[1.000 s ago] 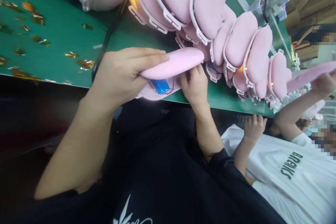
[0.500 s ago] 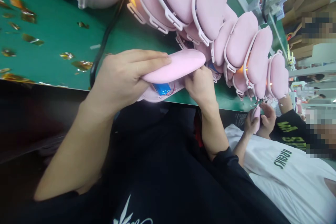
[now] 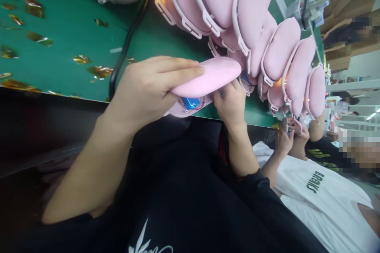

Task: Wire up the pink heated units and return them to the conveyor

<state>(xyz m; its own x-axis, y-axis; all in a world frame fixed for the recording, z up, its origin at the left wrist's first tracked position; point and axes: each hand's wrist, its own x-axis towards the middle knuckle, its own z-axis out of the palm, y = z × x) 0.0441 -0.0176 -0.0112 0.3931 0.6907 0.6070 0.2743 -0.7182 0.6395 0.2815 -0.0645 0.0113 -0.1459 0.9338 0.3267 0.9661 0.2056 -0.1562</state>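
Between my two hands is a pink, rounded plastic shell (image 3: 212,76), its two halves parted along the near side. A blue battery pack (image 3: 190,103) with a thin red wire shows in the lower half (image 3: 181,111). My left hand (image 3: 151,87) grips the shell's left end, fingers flat over the upper half and thumb tucked underneath. At the right end my right hand (image 3: 230,101) is closed on the lower edge, with its fingertips partly hidden beneath the upper half. Both hands are over the front edge of the green table.
Stacked pink shells (image 3: 219,4) fill the far side of the green table (image 3: 97,43), some glowing orange. A black cable (image 3: 127,41) runs beside my left hand. Scraps of amber film (image 3: 38,38) lie leftward. A co-worker in a white shirt (image 3: 308,182) handles pieces at right.
The view has shifted slightly, so the table and my hands appear further right. My grip on the parted shell stays the same. The co-worker's pink piece now appears parted in their hands.
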